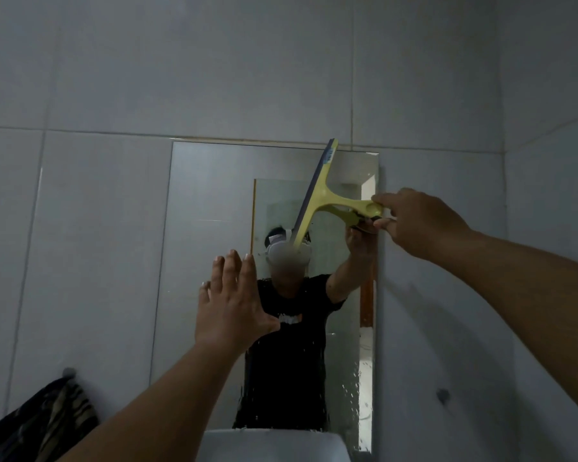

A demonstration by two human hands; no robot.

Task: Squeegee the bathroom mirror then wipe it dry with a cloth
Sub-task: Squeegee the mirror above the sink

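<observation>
A tall frameless mirror (214, 201) hangs on the grey tiled wall, its lower half beaded with water drops. My right hand (421, 225) grips the handle of a yellow squeegee (321, 201). Its dark blade is tilted steeply against the glass, from the mirror's top edge down to its middle. My left hand (231, 301) is raised flat with fingers spread in front of the mirror's lower middle; whether it touches the glass I cannot tell. A dark striped cloth (44, 425) hangs from a wall hook at the lower left.
A white basin rim (271, 445) shows under the mirror at the bottom edge. A small dark hook or mark (442, 395) sits on the tile right of the mirror. The side wall meets the mirror wall at the far right.
</observation>
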